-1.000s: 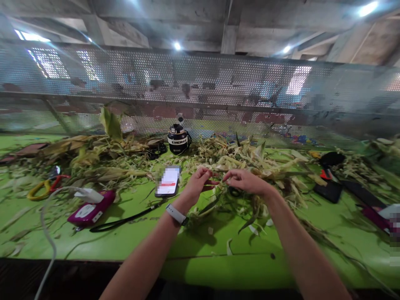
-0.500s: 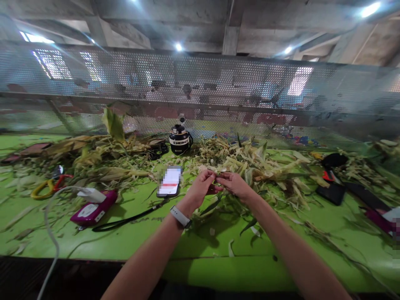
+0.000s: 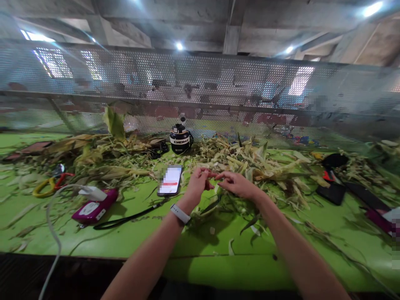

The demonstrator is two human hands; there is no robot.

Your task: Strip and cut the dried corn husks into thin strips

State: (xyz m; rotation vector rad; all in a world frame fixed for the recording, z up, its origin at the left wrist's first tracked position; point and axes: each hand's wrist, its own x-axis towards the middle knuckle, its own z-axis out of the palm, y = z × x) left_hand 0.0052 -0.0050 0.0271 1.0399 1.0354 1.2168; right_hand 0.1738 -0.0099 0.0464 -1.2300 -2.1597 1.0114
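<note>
My left hand [image 3: 198, 183], with a white watch band [image 3: 180, 214] at the wrist, hovers above the green table [image 3: 131, 254]. Its fingers are curled together; whatever may be between them is too small to make out. Opposite it, my right hand [image 3: 238, 184] has its fingers loosely stretched and apart, their tips close to the left fingertips. Nothing shows in the right hand. Beneath and behind both hands lie torn corn husks [image 3: 250, 164] and green shreds. A lit phone [image 3: 170, 180] rests left of my left hand, its strap trailing to the left.
A magenta power bank [image 3: 93, 207] with a white plug and cable lies at left, near yellow-handled scissors [image 3: 43, 188]. A black jug [image 3: 180, 139] stands before the perforated metal screen [image 3: 212, 79]. More husks [image 3: 78, 150] are heaped at left. A black wallet-like object [image 3: 331, 192] is at right.
My right fingers have loosened from a pinch and straightened, moving slightly away from my left hand. The left hand has shifted slightly left.
</note>
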